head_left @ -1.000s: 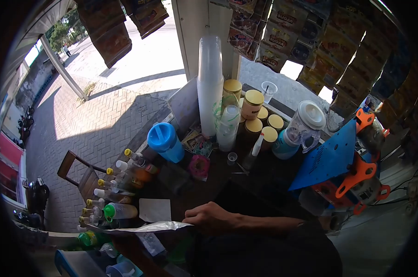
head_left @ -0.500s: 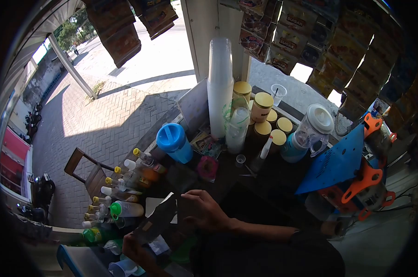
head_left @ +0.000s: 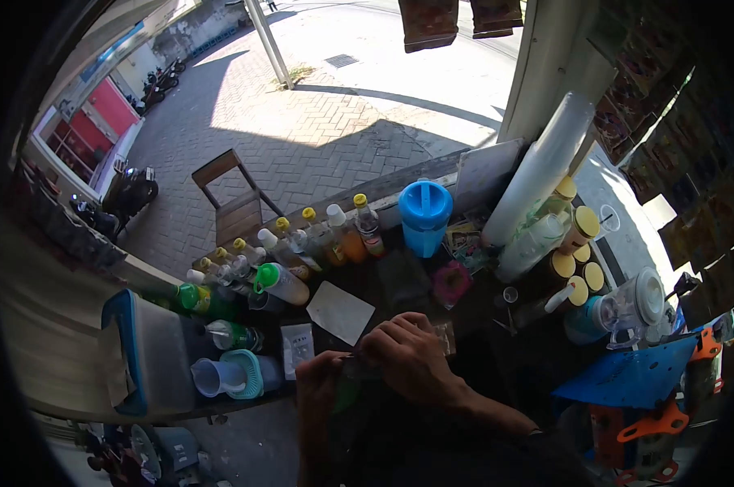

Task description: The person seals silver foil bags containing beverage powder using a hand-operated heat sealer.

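My left hand is closed at the lower middle, its fingertips pinching something thin and dark that I cannot make out. Against it, my right hand is curled with bent fingers over the same spot; what it grips is hidden. A small clear packet shows just beyond the right hand. Above the hands a white sheet lies on the dark counter, and a white printed packet lies left of it.
Bottles line the counter's far edge beside a blue jug. Stacked cups, yellow-lidded jars and a blender stand to the right. A plastic bin and a turquoise basket are left.
The view has swung right-to-left, shifting the scene rightward. The dark sheet-like item between my hands is now mostly hidden, and my hands have come together.
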`<state>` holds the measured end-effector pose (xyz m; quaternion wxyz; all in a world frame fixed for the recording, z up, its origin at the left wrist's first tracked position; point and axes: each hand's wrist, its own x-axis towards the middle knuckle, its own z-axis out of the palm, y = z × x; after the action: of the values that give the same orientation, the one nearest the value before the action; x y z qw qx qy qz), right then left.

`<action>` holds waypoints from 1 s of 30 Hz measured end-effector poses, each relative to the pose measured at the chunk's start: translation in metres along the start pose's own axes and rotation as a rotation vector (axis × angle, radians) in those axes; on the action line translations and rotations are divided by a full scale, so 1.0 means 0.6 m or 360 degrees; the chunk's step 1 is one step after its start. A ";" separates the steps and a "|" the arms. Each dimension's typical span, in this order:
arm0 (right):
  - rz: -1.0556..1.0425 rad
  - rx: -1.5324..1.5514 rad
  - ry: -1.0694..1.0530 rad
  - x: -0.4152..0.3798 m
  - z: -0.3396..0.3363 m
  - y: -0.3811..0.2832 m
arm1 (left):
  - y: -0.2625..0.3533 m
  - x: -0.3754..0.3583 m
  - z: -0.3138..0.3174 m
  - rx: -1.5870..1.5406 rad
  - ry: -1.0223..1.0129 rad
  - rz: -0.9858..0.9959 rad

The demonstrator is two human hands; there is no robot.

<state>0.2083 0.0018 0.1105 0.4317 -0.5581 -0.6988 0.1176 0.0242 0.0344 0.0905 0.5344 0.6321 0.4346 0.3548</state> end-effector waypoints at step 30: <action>-0.0098 0.0840 -0.0319 0.022 -0.046 -0.003 | 0.004 0.020 0.007 -0.0884 -0.0285 0.0245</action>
<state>0.2270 0.0040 0.1347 0.4944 -0.3903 -0.6998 0.3368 0.0329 0.0440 0.0921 0.6945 0.5216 0.2229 0.4426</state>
